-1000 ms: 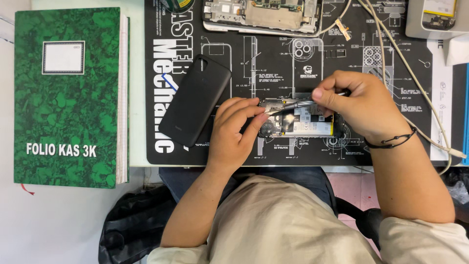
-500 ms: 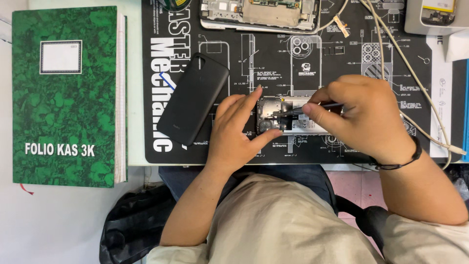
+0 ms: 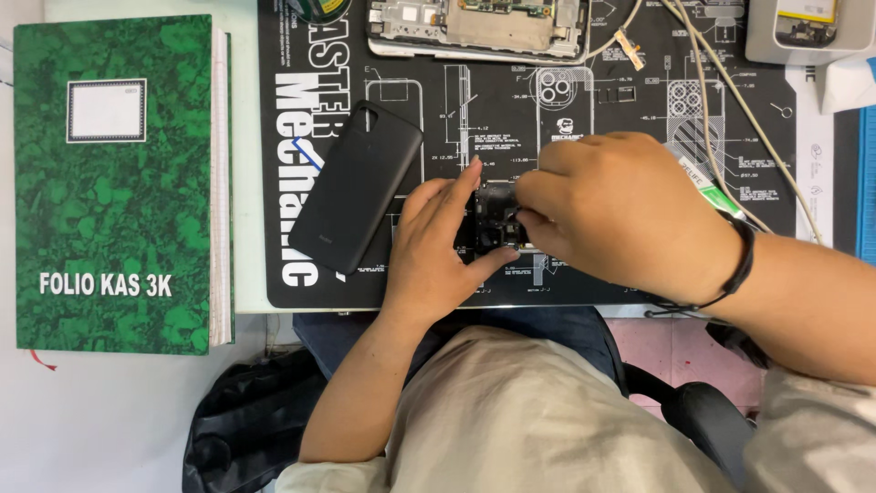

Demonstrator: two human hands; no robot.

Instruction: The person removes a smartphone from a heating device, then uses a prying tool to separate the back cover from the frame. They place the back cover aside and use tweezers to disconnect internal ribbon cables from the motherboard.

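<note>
While you work at the black mat, items run thus: green ledger at far left; black phone case lying tilted; your left hand, fingers pinching the opened phone at mat centre; your right hand, fingers curled over it, grip hidden.
</note>
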